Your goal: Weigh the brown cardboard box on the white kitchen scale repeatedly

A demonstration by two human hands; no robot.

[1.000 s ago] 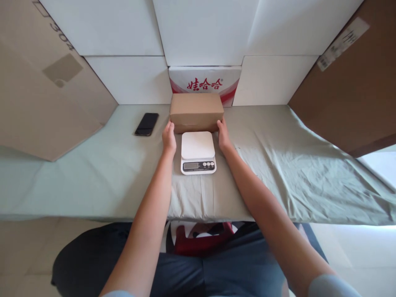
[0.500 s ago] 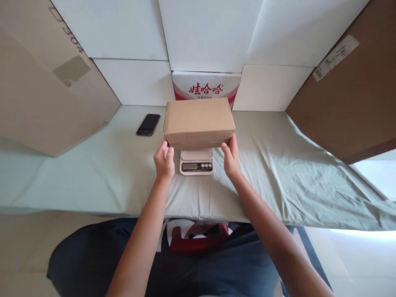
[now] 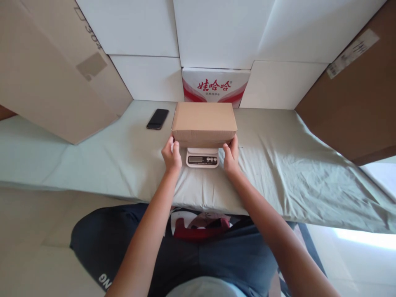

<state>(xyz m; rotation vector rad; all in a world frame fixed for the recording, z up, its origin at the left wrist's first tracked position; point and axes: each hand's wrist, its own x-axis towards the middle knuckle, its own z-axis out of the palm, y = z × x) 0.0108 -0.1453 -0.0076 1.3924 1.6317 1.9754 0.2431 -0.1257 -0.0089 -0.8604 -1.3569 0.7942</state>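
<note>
A closed brown cardboard box sits between my hands, at or just over the top of a white digital kitchen scale. Whether its underside rests on the scale I cannot tell. My left hand grips the box's near left corner, thumb toward me and fingers partly hidden beneath. At the near right corner my right hand holds it in the same way. The scale's display and buttons face me in front of the box; its platform is mostly covered. No reading shows on the display.
A black smartphone lies left of the box on the pale green cloth. White boxes are stacked behind, with a red-and-white printed carton among them. Large cardboard panels stand at the left and right.
The box has come down and slightly nearer the scale, held in both hands, and now sits level. More of the printed carton shows behind it. The whole view has shifted slightly.
</note>
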